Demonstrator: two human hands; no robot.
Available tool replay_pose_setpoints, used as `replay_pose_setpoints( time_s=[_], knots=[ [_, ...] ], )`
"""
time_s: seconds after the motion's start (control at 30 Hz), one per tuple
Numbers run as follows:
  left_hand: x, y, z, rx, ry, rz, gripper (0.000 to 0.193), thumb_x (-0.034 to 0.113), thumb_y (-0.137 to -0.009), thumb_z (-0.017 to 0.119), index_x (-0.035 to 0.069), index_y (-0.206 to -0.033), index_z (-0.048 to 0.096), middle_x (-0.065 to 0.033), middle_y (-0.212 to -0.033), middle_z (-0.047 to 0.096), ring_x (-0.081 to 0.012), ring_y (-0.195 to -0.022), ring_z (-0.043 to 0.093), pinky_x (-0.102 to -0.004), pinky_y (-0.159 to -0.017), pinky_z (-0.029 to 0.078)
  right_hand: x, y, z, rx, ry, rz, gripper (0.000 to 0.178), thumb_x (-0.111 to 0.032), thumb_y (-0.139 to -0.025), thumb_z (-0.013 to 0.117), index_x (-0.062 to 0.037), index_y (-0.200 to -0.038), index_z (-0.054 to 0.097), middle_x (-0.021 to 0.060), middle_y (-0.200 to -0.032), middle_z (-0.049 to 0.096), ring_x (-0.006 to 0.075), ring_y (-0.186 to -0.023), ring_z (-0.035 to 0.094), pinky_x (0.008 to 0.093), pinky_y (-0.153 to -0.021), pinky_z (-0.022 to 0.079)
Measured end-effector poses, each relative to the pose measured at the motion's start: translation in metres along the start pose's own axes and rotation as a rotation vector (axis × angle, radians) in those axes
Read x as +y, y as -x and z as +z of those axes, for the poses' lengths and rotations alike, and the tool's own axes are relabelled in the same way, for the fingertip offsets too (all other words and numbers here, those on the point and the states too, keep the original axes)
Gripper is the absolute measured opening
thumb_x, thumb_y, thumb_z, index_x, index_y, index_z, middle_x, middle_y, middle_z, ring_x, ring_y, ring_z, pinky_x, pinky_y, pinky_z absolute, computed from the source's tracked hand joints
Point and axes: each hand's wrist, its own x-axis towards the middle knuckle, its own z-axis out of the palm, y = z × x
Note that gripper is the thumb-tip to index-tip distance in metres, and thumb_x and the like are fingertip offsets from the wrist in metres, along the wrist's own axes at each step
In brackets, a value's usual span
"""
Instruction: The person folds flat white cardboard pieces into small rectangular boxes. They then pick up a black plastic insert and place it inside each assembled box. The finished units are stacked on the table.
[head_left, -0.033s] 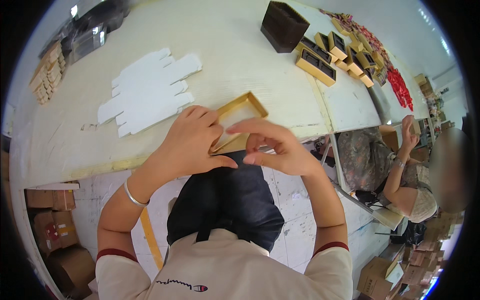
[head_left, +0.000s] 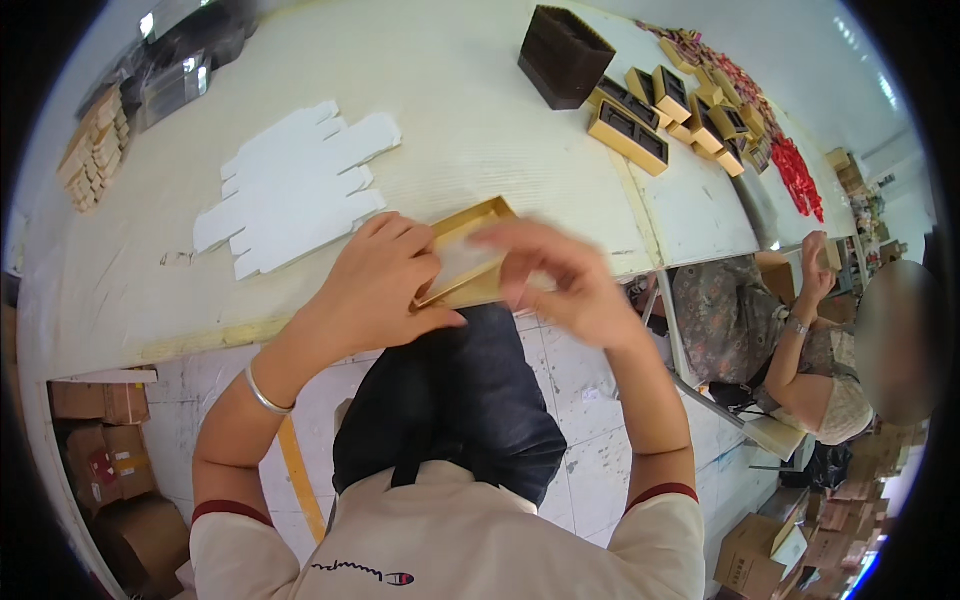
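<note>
Near box [head_left: 472,217]: gold. Card [head_left: 290,190], left: plain white. Counter [head_left: 480,130]: cream-white, yellowish along near edge. Stack [head_left: 562,60], far: dark brown. Far-right boxes [head_left: 628,138]: gold, black insets. Ribbon [head_left: 797,178], right: bright red. Shirt [head_left: 450,530]: cream, dark-red cuff bands. Trousers [head_left: 440,400]: black. Bangle [head_left: 262,396]: silver. Floor [head_left: 590,440]: off-white, dark flecks; stripe [head_left: 302,475] yellow. Co-worker's clothing [head_left: 725,320]: grey-brown, floral.

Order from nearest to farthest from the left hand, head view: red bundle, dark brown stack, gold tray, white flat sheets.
1. Gold tray: against the left hand.
2. White flat sheets: just beyond, leftward.
3. Dark brown stack: farther up the table, right.
4. Red bundle: far right.
</note>
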Motion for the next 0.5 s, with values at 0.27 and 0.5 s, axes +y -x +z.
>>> replay_pose_setpoints(
  time_s=[0.27, 0.5],
  knots=[
    [-0.034, -0.02, -0.008, 0.043, 0.041, 0.177, 0.049, 0.023, -0.068, 0.079, 0.011, -0.108, 0.055, -0.0097, -0.111, 0.055, -0.0318, -0.11, 0.049, -0.0508, -0.114, 0.021, 0.009, -0.127, -0.157, 0.588, 1.366, -0.478, 0.03, -0.023, -0.084, 0.067, -0.0029, -0.107, 0.066, 0.014, -0.102, 0.066, 0.0332, -0.099, 0.058, 0.0406, -0.085, 0.046],
    [-0.06, -0.018, -0.005, -0.013, 0.171, 0.019, 0.064, 0.029, -0.071, 0.078, 0.01, -0.125, 0.05, -0.012, -0.119, 0.054, -0.0334, -0.114, 0.047, -0.0425, -0.103, 0.033, 0.003, -0.163, -0.168, 0.301, 1.463, -0.027, 0.012, -0.011, -0.083, 0.058, -0.0044, -0.086, 0.068, 0.0135, -0.083, 0.067, 0.0303, -0.089, 0.061, 0.0428, -0.08, 0.047]
  ],
)
